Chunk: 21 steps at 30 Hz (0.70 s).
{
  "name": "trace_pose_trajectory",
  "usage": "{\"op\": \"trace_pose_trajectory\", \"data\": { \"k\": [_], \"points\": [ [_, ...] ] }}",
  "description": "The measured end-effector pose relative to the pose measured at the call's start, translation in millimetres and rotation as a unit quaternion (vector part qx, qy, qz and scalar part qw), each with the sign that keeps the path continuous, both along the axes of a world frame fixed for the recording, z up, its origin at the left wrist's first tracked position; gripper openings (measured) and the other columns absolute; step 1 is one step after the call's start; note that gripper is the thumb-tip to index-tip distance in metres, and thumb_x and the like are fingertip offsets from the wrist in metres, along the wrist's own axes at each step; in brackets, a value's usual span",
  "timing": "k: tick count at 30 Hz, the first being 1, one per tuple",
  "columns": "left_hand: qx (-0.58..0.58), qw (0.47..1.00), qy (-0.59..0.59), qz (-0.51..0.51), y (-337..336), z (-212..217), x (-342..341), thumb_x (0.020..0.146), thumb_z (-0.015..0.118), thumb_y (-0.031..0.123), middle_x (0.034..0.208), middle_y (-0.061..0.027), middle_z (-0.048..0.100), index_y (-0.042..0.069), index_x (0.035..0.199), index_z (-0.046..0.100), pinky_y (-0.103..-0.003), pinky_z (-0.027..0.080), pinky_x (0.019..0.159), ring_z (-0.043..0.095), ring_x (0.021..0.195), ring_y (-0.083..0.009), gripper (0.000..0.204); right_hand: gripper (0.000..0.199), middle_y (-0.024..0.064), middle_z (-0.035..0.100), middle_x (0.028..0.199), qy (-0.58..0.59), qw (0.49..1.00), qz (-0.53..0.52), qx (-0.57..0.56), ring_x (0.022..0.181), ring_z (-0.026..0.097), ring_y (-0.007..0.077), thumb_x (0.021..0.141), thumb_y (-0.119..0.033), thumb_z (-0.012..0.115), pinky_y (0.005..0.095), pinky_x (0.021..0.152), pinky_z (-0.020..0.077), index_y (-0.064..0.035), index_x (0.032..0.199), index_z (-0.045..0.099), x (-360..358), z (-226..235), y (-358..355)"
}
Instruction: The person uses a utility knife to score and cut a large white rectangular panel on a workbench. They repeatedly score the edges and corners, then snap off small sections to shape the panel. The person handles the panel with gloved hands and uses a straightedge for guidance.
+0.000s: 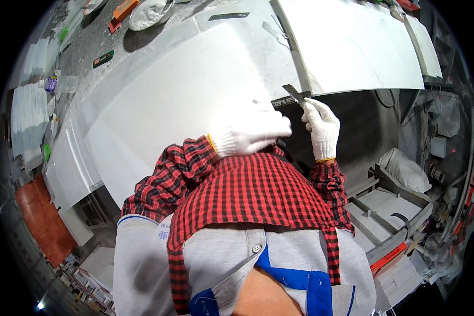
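My right hand, in a white knit glove, pinches one end of a short dark flat strip between thumb and fingers. The strip tilts up and to the left, near the edge of the work surface. My left hand, gloved the same way, lies with its fingers stretched out to the right at the near edge of a large white slab. Bright glare washes out part of that hand and of the slab beside it, so whether the palm touches the slab cannot be made out.
A second white slab sits at the far right. Another dark strip lies at the back. A bowl of white material, an orange object and a dark green-and-black object are at the back left. A metal frame stands at right.
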<state>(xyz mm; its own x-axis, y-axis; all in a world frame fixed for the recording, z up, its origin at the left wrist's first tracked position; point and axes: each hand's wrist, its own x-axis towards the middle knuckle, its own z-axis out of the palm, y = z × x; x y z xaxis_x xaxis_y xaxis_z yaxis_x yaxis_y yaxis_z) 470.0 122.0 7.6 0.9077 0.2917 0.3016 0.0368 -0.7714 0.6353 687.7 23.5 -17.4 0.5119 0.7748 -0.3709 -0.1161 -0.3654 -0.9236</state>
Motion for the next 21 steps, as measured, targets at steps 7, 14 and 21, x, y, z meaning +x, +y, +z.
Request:
{"op": "trace_pose_trajectory", "data": {
  "k": [7,14,21],
  "points": [
    [0.138,0.918,0.060,0.367,67.5,-11.4,-45.9,0.095,0.070,0.023,0.135,-0.0222,0.062,0.001,0.133,0.063,-0.045,0.042,0.111,0.056,0.128,-0.0392,0.045,0.027,0.0057,0.070,0.082,0.050,0.999,-0.011,0.004,0.064,0.056,0.0054,0.098,-0.013,0.070,0.0194,0.056,0.0438,0.0033,0.119,0.072,-7.4,16.6,2.9],
    [0.000,0.924,0.014,0.381,28.2,-8.0,3.8,0.090,0.076,0.045,0.154,-0.0191,0.048,0.006,0.152,0.047,-0.049,0.030,0.123,0.037,0.147,-0.0403,0.079,0.025,0.0058,0.074,0.082,0.018,0.993,0.108,0.036,0.064,0.061,0.0066,0.095,-0.012,0.072,0.0214,0.059,0.0476,0.0022,0.115,0.075,-44.9,37.8,33.5],
    [0.085,0.898,0.100,0.421,47.9,-22.7,-36.0,0.081,0.080,0.034,0.154,-0.0148,0.049,0.014,0.148,0.053,-0.053,0.023,0.124,0.036,0.148,-0.0408,0.075,0.025,0.0066,0.072,0.082,-0.014,0.993,0.094,0.075,0.065,0.061,0.0082,0.098,-0.016,0.069,0.0219,0.060,0.0477,0.0011,0.116,0.073,-14.1,37.1,70.0]
  ]
}}
